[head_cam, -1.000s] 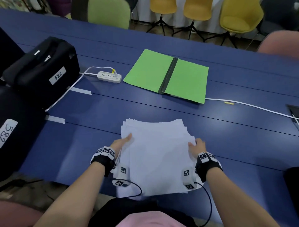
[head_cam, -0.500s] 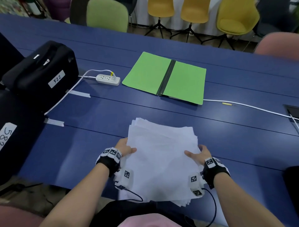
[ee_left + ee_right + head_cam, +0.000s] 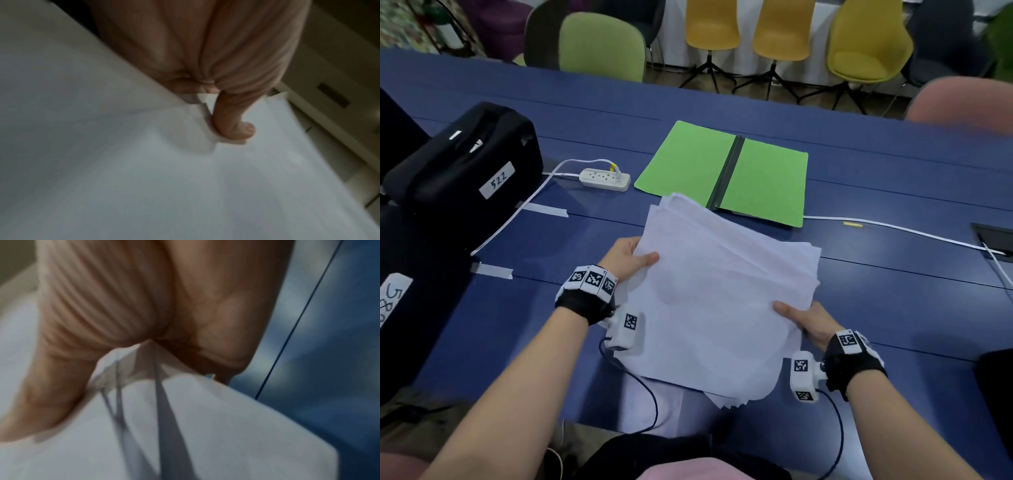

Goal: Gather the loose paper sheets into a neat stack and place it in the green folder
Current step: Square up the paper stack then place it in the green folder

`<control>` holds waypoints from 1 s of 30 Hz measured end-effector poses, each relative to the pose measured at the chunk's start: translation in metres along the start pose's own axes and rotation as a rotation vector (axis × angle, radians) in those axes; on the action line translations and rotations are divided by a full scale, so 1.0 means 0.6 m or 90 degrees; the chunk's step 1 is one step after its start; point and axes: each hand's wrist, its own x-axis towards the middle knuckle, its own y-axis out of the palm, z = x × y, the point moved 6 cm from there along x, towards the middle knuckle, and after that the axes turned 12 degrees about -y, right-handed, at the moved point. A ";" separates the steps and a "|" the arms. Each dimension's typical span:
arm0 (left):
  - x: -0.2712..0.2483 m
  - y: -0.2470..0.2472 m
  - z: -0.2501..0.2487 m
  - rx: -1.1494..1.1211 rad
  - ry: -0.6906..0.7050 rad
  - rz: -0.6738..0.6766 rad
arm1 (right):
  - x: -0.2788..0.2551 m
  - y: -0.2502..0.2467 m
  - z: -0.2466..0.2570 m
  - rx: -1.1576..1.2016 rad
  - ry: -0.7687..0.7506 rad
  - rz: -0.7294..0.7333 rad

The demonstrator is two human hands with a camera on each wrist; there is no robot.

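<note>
A loose stack of white paper sheets is lifted off the blue table, tilted, its edges uneven. My left hand grips its left edge, thumb on top, fingers underneath. My right hand grips the right edge the same way. The left wrist view shows the thumb pressing on the sheets. In the right wrist view the paper is pinched in the crook of the hand. The green folder lies open and flat beyond the stack, whose far corner overlaps its near edge in view.
A white power strip with its cable lies left of the folder. Two black cases stand at the left of the blue table. A white cable runs along the right. Chairs stand behind the far edge.
Both hands have lifted the stack off the table, turned it a little and carried it forward toward the folder. Thumbs now lie on top of the sheets.
</note>
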 end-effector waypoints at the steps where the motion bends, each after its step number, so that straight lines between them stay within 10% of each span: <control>1: 0.004 -0.002 0.012 0.024 -0.016 -0.048 | 0.001 0.000 -0.011 -0.007 0.019 -0.020; 5: 0.028 -0.014 0.108 0.124 -0.170 -0.223 | -0.001 0.007 -0.054 -0.180 0.123 -0.032; 9: 0.019 0.019 0.252 0.223 -0.380 -0.034 | -0.024 0.004 -0.100 -0.304 0.223 -0.005; 15: 0.011 0.023 0.304 0.158 -0.387 0.020 | -0.056 0.009 -0.132 -0.290 0.277 0.137; 20: 0.005 0.027 0.199 0.113 -0.215 -0.111 | -0.028 0.009 -0.097 -0.191 0.169 0.031; 25: -0.026 0.000 -0.011 -0.030 0.089 -0.274 | 0.013 -0.006 0.106 -0.107 -0.194 -0.242; 30: -0.047 -0.015 -0.094 -0.198 0.184 -0.235 | -0.006 0.000 0.214 -0.019 -0.355 -0.258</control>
